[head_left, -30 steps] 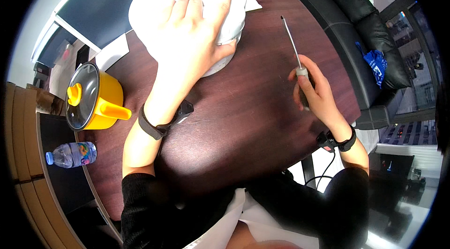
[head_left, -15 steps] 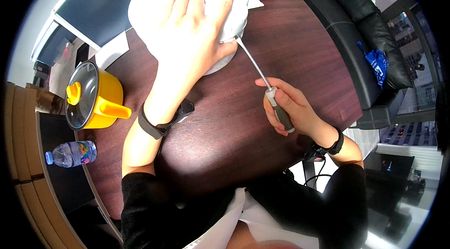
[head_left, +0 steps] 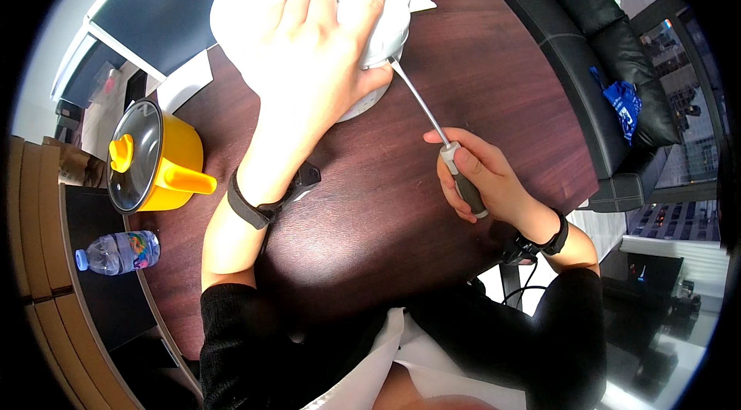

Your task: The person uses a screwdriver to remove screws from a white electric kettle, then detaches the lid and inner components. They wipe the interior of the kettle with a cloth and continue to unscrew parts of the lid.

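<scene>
A rounded white appliance-like body (head_left: 235,20), badly washed out by bright light, stands at the far side of the table. My left hand (head_left: 312,43) lies over it with the fingers stretched out and the thumb along its near right side. Held in my right hand (head_left: 482,175) is a screwdriver (head_left: 423,107) with a grey and dark green handle. Its shaft points up and to the left, and the tip meets the lower right edge of the white body, close to my left thumb. What exactly the tip touches is too small to tell.
On the left of the dark wooden table (head_left: 370,202) stands a yellow pot (head_left: 181,155) with a glass lid. A water bottle (head_left: 120,253) lies near the left edge. White paper (head_left: 187,84) is behind the pot. A black sofa (head_left: 575,63) holds a blue bag (head_left: 622,109).
My right hand and the screwdriver have shifted very slightly to the right. The left hand stays on the white body.
</scene>
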Demonstrator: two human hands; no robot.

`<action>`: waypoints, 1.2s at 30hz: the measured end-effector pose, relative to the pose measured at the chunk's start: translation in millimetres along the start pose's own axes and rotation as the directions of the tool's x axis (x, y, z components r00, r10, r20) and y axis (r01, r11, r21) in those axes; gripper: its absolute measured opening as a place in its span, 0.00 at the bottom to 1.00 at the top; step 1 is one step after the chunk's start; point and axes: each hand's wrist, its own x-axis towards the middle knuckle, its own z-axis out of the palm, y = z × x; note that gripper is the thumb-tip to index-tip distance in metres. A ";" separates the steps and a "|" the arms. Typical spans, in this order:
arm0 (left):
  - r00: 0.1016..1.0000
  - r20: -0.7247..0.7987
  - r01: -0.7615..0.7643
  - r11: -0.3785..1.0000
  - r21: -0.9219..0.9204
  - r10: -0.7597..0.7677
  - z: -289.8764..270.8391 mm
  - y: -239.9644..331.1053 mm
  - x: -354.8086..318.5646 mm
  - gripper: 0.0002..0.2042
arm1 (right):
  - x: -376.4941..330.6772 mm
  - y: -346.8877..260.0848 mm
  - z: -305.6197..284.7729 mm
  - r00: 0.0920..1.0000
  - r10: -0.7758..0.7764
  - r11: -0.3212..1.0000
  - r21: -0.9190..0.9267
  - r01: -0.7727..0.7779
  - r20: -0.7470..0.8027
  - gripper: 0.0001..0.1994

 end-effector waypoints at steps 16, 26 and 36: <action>0.990 0.138 0.096 0.783 -0.614 -0.014 -18.8 -69.2 3.0 0.21 | 0.4 -4.1 0.4 1.000 -0.029 0.999 -0.032 0.029 0.004 0.21; 0.979 -0.102 -0.202 0.821 -0.534 0.175 18.0 -106.8 -0.9 0.10 | -0.3 -4.3 -0.7 0.999 0.013 1.000 -0.019 -0.013 -0.031 0.20; 0.991 -0.080 -0.131 0.936 -0.325 0.111 8.3 -81.1 -3.7 0.14 | -1.7 -8.0 4.8 0.997 0.025 0.995 -0.091 -0.032 -0.072 0.20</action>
